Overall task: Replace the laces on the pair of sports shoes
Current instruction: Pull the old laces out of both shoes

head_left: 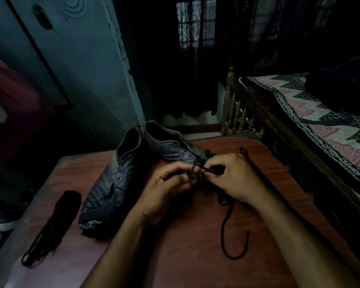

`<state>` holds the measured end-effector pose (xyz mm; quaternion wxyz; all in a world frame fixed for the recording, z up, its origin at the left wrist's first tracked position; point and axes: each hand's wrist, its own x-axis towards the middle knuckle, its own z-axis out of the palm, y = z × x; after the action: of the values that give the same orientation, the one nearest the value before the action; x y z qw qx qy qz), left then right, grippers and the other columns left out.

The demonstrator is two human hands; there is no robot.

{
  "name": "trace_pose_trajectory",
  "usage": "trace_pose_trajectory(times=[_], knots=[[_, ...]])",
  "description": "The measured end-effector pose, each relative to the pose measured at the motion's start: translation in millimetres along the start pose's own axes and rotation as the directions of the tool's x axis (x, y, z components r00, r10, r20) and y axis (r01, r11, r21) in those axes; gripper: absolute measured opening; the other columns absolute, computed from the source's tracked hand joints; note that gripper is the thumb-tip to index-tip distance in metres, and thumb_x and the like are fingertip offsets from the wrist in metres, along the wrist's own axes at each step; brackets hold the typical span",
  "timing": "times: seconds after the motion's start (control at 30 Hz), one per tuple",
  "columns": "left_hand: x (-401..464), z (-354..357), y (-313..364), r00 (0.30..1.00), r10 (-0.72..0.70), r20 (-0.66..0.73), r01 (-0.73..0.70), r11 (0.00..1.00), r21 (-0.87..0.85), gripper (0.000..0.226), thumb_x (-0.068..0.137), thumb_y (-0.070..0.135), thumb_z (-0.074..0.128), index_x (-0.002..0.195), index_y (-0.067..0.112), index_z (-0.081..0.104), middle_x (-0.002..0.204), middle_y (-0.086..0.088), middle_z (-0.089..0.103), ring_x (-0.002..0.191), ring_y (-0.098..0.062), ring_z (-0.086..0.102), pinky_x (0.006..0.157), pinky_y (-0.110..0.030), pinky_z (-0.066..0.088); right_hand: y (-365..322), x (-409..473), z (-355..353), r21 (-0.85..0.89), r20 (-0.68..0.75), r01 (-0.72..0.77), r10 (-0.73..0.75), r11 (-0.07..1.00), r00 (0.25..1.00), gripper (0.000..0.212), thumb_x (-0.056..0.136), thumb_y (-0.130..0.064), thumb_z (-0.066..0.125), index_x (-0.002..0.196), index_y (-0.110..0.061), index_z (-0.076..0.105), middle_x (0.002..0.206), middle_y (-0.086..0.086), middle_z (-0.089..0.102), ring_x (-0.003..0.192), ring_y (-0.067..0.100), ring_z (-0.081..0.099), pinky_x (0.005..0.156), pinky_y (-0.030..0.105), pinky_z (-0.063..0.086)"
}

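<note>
Dim room seen from above and behind two bare forearms. At right, bed with patterned pink, black and white cover and turned wooden rail. At left, tall blue-grey cupboard door. Straight ahead, dark curtain over barred window. In the middle, reddish-brown wooden tabletop, just beside the bed.

On the tabletop, two dark sports shoes side by side, heels away from the viewer: left shoe unlaced, toe scuffed; right shoe partly hidden behind the hands. Bundle of black laces lying left of the left shoe, apart from it.

Left hand curled, fingertips pinching something small at the right shoe's front; blurred, so exactly what is unclear. Right hand curled, pinching black lace, which trails toward the viewer in a loose hook. Another dark lace end running diagonally behind the right hand toward the bed.
</note>
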<state>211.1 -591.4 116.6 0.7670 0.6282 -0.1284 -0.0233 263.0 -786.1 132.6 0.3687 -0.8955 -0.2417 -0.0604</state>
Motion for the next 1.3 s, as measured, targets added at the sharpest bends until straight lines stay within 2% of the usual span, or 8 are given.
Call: trace_pose_trajectory(times=[0.13,0.27,0.47,0.67,0.8,1.0,1.17,1.3], knots=[[5.6,-3.4,-16.1,0.980,0.195,-0.031,-0.146,0.821,0.552,0.038,0.089,0.004,0.068,0.116,0.031,0.072,0.110,0.010,0.065,0.110,-0.011,0.063,0.096,-0.033,0.051,-8.1,-3.2,-12.5,0.074,0.236,0.009,-0.026,0.997,0.971,0.010,0.081,-0.034,0.080,0.076,-0.042,0.077,0.082,-0.021,0.073,0.085,-0.005,0.065,0.091,0.032,0.046],[8.6,-1.5,-19.7,0.971,0.238,-0.034,-0.143,0.686,0.714,0.027,0.088,0.002,0.074,0.101,0.024,0.080,0.100,0.012,0.057,0.100,-0.009,0.061,0.088,-0.027,0.053,-9.1,-4.5,-18.8,0.095,0.363,0.029,-0.062,0.995,0.930,0.011,0.080,-0.032,0.081,0.079,-0.043,0.078,0.081,-0.028,0.070,0.090,-0.011,0.060,0.095,0.028,0.035],[11.5,-8.0,-14.5,0.990,0.115,-0.084,-0.049,0.829,0.557,0.021,0.083,0.008,0.081,0.089,0.028,0.083,0.090,0.011,0.060,0.087,0.002,0.057,0.078,-0.012,0.042,-6.8,-4.8,-24.1,0.158,0.440,0.002,-0.072,0.987,0.895,0.025,0.078,-0.013,0.072,0.087,-0.036,0.075,0.096,-0.020,0.072,0.100,-0.003,0.064,0.125,0.035,0.016],[3.4,-11.7,-4.3,0.981,-0.076,0.177,0.005,0.929,0.370,0.012,0.077,0.020,0.081,0.084,0.029,0.083,0.083,0.012,0.056,0.079,-0.005,0.055,0.072,-0.019,0.045,-3.6,-1.1,-4.0,0.284,0.142,-0.190,0.155,0.940,0.978,0.025,0.087,-0.001,0.055,0.085,-0.020,0.071,0.081,-0.005,0.076,0.083,0.005,0.068,0.087,0.036,0.055],[1.1,-11.2,-1.7,0.939,-0.090,0.332,-0.014,0.954,0.301,0.015,0.077,0.019,0.081,0.083,0.032,0.082,0.082,0.011,0.055,0.086,-0.008,0.056,0.083,-0.024,0.046,-5.1,0.0,16.6,0.120,0.056,-0.131,0.125,0.984,0.991,0.024,0.092,-0.035,0.070,0.070,-0.025,0.070,0.071,-0.005,0.068,0.077,0.003,0.061,0.076,0.014,0.040],[1.7,-17.4,-1.1,0.911,-0.094,0.401,-0.037,0.951,0.306,0.020,0.082,0.005,0.078,0.092,0.022,0.083,0.088,0.001,0.057,0.090,-0.014,0.057,0.085,-0.026,0.047,-7.4,1.4,19.8,0.036,0.056,-0.127,0.125,0.991,0.991,0.028,0.088,-0.035,0.072,0.062,-0.030,0.064,0.074,-0.006,0.071,0.077,0.009,0.066,0.112,0.018,0.004],[6.8,-10.6,-10.8,0.994,-0.104,-0.030,0.106,0.988,0.115,0.014,0.080,0.014,0.048,0.078,0.020,0.060,0.075,-0.011,0.051,0.071,-0.023,0.047,0.065,-0.038,0.040,-2.4,-0.5,-3.1,0.177,0.352,-0.054,-0.012,0.983,0.936,0.022,0.083,-0.032,0.076,0.063,-0.033,0.068,0.079,-0.009,0.070,0.082,0.002,0.066,0.124,0.049,0.002],[9.0,3.6,-19.9,0.955,0.047,-0.294,0.113,0.857,0.503,0.039,0.102,0.039,0.056,0.072,0.014,0.064,0.065,0.000,0.063,0.065,-0.010,0.057,0.064,-0.034,0.043,-4.4,-3.4,-13.5,0.182,0.463,0.008,-0.093,0.983,0.882,0.021,0.083,-0.034,0.079,0.065,-0.029,0.069,0.088,-0.009,0.068,0.097,0.003,0.064,0.118,0.054,-0.020]])
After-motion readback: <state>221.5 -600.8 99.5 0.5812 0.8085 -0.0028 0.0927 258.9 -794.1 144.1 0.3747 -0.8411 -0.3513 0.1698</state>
